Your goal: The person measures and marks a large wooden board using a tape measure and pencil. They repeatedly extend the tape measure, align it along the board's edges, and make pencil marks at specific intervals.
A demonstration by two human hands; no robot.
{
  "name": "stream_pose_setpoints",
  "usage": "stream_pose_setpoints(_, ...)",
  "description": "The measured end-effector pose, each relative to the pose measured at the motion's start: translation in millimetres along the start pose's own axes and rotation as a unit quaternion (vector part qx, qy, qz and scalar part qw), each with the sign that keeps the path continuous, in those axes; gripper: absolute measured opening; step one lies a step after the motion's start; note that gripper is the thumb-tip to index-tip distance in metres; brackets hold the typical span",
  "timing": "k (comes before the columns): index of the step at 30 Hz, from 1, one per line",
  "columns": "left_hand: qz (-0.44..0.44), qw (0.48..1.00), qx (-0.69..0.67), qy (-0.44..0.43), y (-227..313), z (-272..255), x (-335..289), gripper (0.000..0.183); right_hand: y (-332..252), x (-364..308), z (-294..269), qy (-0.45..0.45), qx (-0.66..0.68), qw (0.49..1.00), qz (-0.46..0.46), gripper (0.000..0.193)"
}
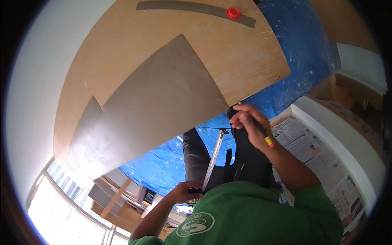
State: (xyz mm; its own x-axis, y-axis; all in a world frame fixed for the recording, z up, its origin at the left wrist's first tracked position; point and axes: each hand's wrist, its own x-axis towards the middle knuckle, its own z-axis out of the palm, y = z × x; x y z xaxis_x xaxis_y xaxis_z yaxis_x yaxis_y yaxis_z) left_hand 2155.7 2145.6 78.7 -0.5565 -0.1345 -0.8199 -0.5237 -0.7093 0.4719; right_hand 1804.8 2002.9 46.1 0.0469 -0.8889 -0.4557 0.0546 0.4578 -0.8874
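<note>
My left hand (184, 193) is closed at my waist around the dark case of a tape measure. The silver tape blade (212, 161) runs out of it, slanting up over my lap, its hooked end short of the sheet's edge. My right hand (250, 121) is closed on a slim dark-handled tool (268, 141) with a yellow and red end; its tip is hidden by my fingers. This hand is at the near right corner of a large grey laminate sheet (155, 98), which lies on a wooden board (245, 57).
A narrow grey strip (179, 5) and a red round cap (232, 13) lie on the board's far part. Blue sheeting (298, 45) covers the floor. Newspaper (302, 139) lies at right beside a white ledge (335, 134). Wood offcuts (116, 198) stand at lower left near a window.
</note>
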Motion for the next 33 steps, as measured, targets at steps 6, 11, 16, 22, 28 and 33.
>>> stream_pose_setpoints(6, -0.038, 0.992, -0.119, 0.030, -32, 85, 20, 0.034, -1, 8, -41, -0.088, -0.075, 0.993, -0.020, 0.049)
stream_pose_setpoints(11, -0.115, 0.944, -0.304, 0.061, -57, 130, 32, 0.038, 0, 72, -48, -0.127, -0.077, 0.985, -0.084, 0.022)
stream_pose_setpoints(16, -0.083, 0.897, -0.411, 0.139, -84, 164, 40, 0.023, -4, 132, -24, -0.186, -0.180, 0.935, -0.240, 0.013)
stream_pose_setpoints(22, -0.088, 0.853, -0.494, 0.147, -100, 188, 53, 0.022, 3, 159, -3, -0.170, -0.159, 0.949, -0.212, 0.012)
stream_pose_setpoints(28, -0.072, 0.779, -0.606, 0.141, -120, 204, 68, 0.020, 11, 179, -18, -0.244, -0.116, 0.932, -0.241, 0.019)
stream_pose_setpoints(33, -0.097, 0.757, -0.636, 0.113, -123, 200, 74, 0.020, 17, 174, -13, -0.228, -0.057, 0.938, -0.254, 0.021)
